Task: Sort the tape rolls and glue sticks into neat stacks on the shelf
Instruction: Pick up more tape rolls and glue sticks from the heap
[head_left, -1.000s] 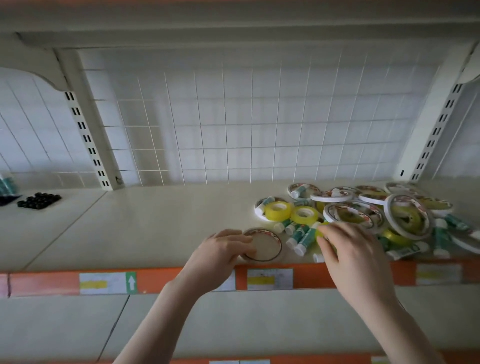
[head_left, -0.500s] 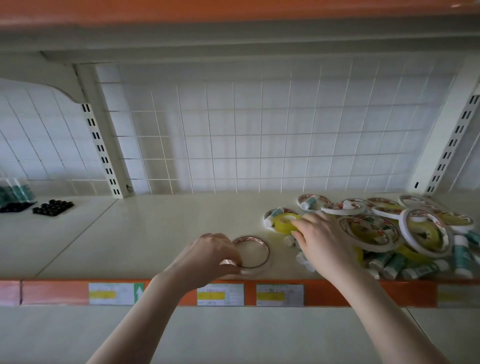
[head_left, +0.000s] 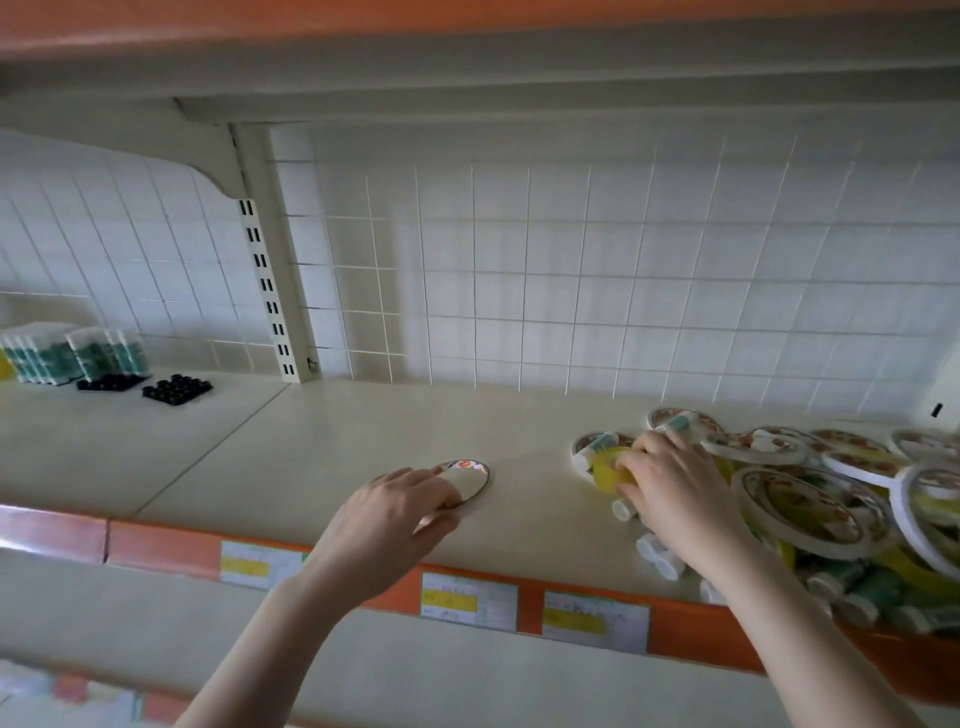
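Observation:
A flat white tape roll (head_left: 467, 479) with a patterned rim lies alone on the cream shelf (head_left: 322, 457). My left hand (head_left: 387, 519) grips its near edge with curled fingers. To the right lies a jumbled pile of wide white tape rolls (head_left: 810, 512), yellow tape rolls and green-and-white glue sticks (head_left: 852, 582). My right hand (head_left: 675, 488) reaches into the pile's left side and its fingers curl round a small yellow tape roll (head_left: 605, 470).
An orange price strip (head_left: 685, 631) with paper labels runs along the shelf's front edge. At the far left stand packs of green glue sticks (head_left: 72, 353) and two black trays (head_left: 176, 388). A white wire grid backs the shelf, and another shelf hangs above.
My left hand dragged the single white tape roll leftward, away from the pile. My right hand moved from the glue sticks up onto the yellow tape roll. The camera shifted left.

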